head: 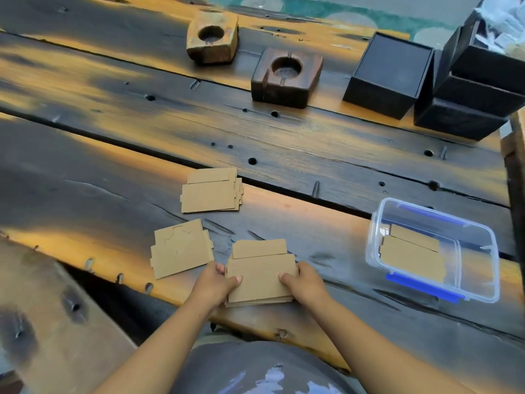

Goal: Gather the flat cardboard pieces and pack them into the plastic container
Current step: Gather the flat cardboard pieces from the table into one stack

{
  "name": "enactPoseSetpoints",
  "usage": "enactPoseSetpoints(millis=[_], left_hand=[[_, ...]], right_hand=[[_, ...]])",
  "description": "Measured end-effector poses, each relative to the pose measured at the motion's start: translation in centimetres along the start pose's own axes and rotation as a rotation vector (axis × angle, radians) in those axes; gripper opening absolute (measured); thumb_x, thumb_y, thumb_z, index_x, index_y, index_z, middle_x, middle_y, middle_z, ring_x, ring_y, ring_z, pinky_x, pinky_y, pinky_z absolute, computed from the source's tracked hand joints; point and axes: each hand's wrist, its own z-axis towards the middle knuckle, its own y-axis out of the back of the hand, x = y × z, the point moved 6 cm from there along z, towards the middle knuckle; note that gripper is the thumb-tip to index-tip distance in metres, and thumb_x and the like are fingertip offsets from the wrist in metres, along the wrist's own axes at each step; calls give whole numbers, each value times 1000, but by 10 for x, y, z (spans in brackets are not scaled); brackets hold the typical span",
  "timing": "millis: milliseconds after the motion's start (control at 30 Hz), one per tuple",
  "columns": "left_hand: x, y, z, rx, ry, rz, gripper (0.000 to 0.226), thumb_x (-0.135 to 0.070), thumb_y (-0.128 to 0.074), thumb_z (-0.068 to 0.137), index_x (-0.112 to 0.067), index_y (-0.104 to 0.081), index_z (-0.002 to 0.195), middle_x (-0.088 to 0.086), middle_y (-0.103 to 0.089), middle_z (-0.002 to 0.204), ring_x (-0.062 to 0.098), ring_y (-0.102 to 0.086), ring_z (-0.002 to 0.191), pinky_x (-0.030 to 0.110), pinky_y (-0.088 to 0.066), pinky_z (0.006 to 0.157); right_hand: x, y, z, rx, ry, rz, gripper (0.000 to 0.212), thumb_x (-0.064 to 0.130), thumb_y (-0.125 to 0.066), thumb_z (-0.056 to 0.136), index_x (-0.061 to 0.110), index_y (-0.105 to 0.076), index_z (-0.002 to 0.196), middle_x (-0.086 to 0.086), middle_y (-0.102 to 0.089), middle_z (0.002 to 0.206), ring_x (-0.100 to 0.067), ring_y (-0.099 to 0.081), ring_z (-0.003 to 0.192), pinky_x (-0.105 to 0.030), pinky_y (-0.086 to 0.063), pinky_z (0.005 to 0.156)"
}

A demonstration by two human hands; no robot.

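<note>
A stack of flat brown cardboard pieces (260, 273) lies near the table's front edge. My left hand (217, 281) grips its left side and my right hand (305, 281) grips its right side, thumbs on top. A second cardboard stack (211, 191) sits farther back, and a third stack (181, 248) lies just left of my left hand. The clear plastic container (488, 291) with blue clips stands open at the right, with cardboard pieces (412, 257) lying flat in its left half.
The dark wooden table (113, 137) has plank gaps and holes. Two wooden blocks with round hollows (211, 38) (287, 78) sit at the back. Black boxes (392, 75) (477, 89) stand at the back right. A gap (113, 294) opens left of my arm.
</note>
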Motion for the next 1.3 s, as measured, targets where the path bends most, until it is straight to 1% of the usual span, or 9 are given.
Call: enactPoseSetpoints(millis=[167,267,433,533,600,700,900,1100,1300], left_hand=[[2,58,16,-61,-50,59,28,-18,-76,80,-10,-57,99,-2,-67,90,18,-64,88,36,-51,84],[8,101,31,-98,-53,88,26,-21,-76,80,-13,-54,90,-2,-63,81,17,-60,76,31,-48,70],[19,148,55,-85,-41,80,24,-22,-74,81,-15,-58,97,3,-71,97,22,-67,93,44,-56,85],[24,172,67,-129,-33,93,25,-24,-74,80,-12,-58,95,10,-70,97,25,-66,89,42,-53,79],[25,179,73,-138,-19,100,28,-27,-73,80,-11,-55,93,13,-67,96,29,-63,83,38,-47,63],[25,184,84,-124,-30,169,30,-29,-72,80,-10,-54,95,12,-65,97,27,-62,87,34,-43,63],[28,187,94,-119,-24,191,40,-33,-75,76,-13,-50,99,5,-58,94,18,-54,78,27,-36,56],[29,184,95,-105,31,169,43,-34,-72,77,-15,-48,106,8,-56,105,22,-58,91,28,-41,63],[35,184,88,-191,-16,260,37,-39,-64,85,-17,-47,110,2,-57,105,15,-56,87,23,-35,56]], right_hand=[[63,-34,6,-21,101,-125,30,34,-62,85,14,-53,106,-1,-59,103,-20,-54,90,-33,-42,72],[100,-63,11,-5,129,-183,24,34,-62,83,18,-52,98,1,-57,96,-18,-55,87,-32,-40,70],[145,-99,22,7,135,-210,23,31,-63,83,17,-51,95,-1,-57,96,-21,-54,87,-30,-38,69],[164,-122,30,23,117,-221,34,31,-63,84,12,-55,110,-6,-63,110,-25,-59,99,-30,-41,73],[169,-129,33,29,107,-213,38,31,-64,83,11,-55,114,-8,-63,115,-26,-60,104,-33,-47,80],[173,-140,38,36,91,-234,39,29,-64,83,10,-55,116,-9,-63,119,-26,-59,107,-37,-49,88],[173,-143,45,13,88,-271,39,30,-64,83,12,-52,116,-6,-62,116,-19,-54,92,-33,-45,78],[179,-140,47,47,98,-343,43,33,-65,82,12,-51,117,-5,-59,112,-21,-55,92,-32,-44,74],[176,-135,47,8,101,-201,28,32,-65,80,18,-49,99,-2,-58,95,-17,-54,78,-29,-40,59]])
